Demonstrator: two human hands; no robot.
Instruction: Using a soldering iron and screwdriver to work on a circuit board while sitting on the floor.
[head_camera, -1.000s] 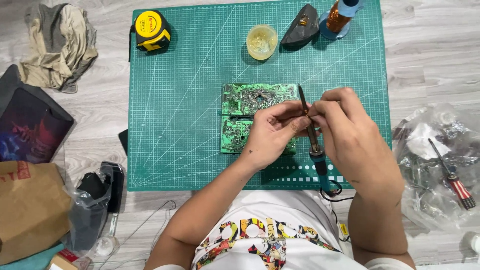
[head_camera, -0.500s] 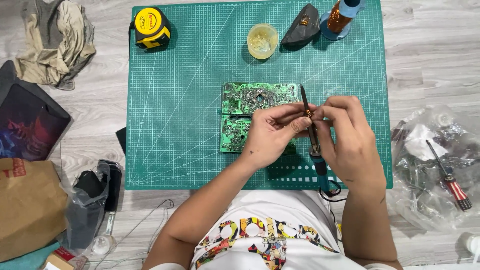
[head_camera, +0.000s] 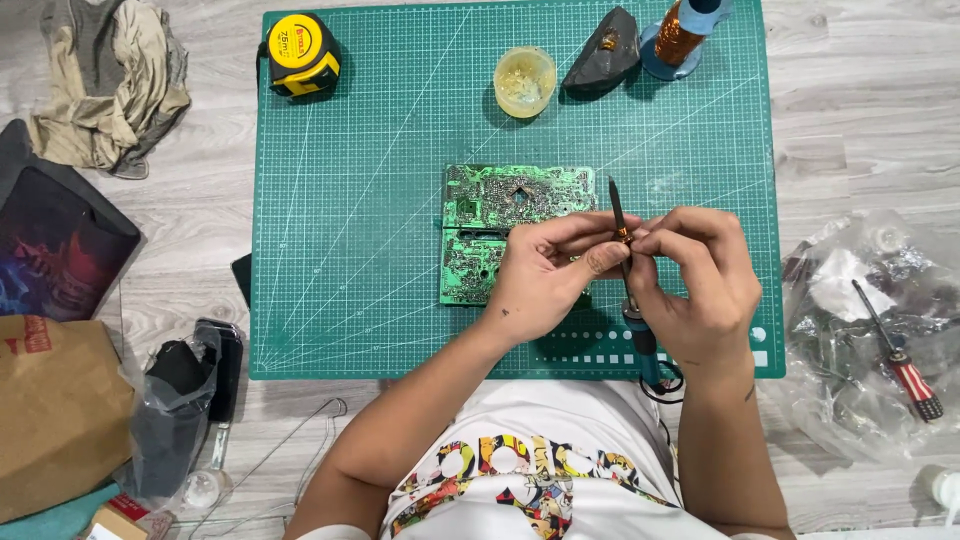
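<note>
Both hands on soldering iron, mid-mat.

Wood floor w/ green cutting mat

The cutting mat lies bare along its left half (tape measure crowds the far-left corner); jar and spool line the far edge.

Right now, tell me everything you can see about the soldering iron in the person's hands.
The soldering iron is a slim tool with a dark pointed metal tip, a thin shaft with a small orange collar, and a blue handle low down, from which a dark cord loops off. It stands nearly upright in the picture, tip pointing away from the person, above the right edge of the green circuit boards on the green cutting mat. The right hand wraps the handle; the left hand pinches the shaft near the collar.
</note>
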